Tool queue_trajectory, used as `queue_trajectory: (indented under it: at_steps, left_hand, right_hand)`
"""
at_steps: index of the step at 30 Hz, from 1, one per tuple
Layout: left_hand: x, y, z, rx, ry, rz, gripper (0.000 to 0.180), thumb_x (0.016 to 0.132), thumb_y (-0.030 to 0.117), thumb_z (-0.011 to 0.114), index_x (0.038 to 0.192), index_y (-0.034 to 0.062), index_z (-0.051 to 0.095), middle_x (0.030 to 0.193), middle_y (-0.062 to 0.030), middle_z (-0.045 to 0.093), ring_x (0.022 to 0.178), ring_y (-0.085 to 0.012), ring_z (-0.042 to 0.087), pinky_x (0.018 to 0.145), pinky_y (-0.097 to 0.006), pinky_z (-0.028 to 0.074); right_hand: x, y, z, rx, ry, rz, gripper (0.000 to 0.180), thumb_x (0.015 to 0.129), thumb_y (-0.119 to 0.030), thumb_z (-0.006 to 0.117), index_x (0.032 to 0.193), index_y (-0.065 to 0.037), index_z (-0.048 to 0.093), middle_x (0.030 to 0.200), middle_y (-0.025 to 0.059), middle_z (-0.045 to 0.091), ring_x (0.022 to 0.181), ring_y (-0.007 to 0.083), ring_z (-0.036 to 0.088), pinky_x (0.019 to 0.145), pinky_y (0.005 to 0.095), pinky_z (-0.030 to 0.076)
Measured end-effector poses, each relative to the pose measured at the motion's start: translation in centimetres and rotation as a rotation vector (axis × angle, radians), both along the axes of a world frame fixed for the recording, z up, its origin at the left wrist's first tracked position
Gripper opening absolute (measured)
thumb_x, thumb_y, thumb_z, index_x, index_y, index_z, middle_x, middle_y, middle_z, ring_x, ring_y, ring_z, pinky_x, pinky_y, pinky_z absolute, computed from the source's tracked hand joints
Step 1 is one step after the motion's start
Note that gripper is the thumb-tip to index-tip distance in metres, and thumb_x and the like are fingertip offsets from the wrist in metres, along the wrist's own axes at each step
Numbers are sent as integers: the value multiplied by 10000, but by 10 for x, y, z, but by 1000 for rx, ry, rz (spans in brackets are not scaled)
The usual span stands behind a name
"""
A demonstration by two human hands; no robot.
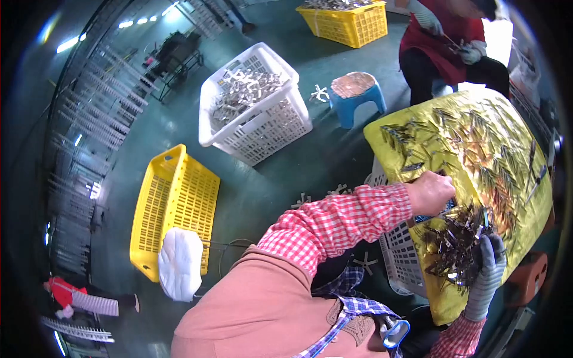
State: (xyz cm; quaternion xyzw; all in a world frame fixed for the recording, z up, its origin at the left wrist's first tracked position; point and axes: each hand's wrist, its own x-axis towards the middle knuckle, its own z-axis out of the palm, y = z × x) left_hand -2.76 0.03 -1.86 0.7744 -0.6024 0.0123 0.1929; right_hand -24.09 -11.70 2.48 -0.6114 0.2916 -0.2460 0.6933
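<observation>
My left hand (434, 192), bare below a red checked sleeve, is closed in a fist over the near left part of a table with a yellow cover (441, 307). What it grips is hidden; a blue patterned item (439, 212) shows just under it. My right hand (490, 265), in a grey striped glove, lies at the right side of a heap of dark metal pieces (452, 247). Its fingers are bent together, and a thin pale strip shows above their tips; what they hold is unclear. Rows of slim metal pieces (477, 140) cover the table's far part.
White crates (259, 140) (403, 256) stand on the floor and by the table. A yellow basket (197, 191), a blue stool (352, 107) and a full yellow crate (352, 27) stand around. A co-worker (441, 53) sits across the table. Pale metal pieces (365, 262) lie on the floor.
</observation>
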Motion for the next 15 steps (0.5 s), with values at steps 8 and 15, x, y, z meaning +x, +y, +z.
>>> queue_trajectory:
  at_steps: [8,15]
  left_hand:
    - [13,0,-7,26,37,-11,111,699,106,622,771,42,679,815,-137,648,799,-308,665,684,-418,540]
    - [14,15,8,188,57,-79,106,717,108,614,786,50,669,872,-114,642,830,-295,658,695,-430,530]
  right_hand:
    - [6,-12,-12,64,25,53,112,875,-134,687,970,-87,651,739,-67,575,552,2,423,464,165,270]
    - [2,-21,-22,102,-41,101,202,882,-126,685,1066,-52,646,893,-25,627,763,39,559,680,163,442]
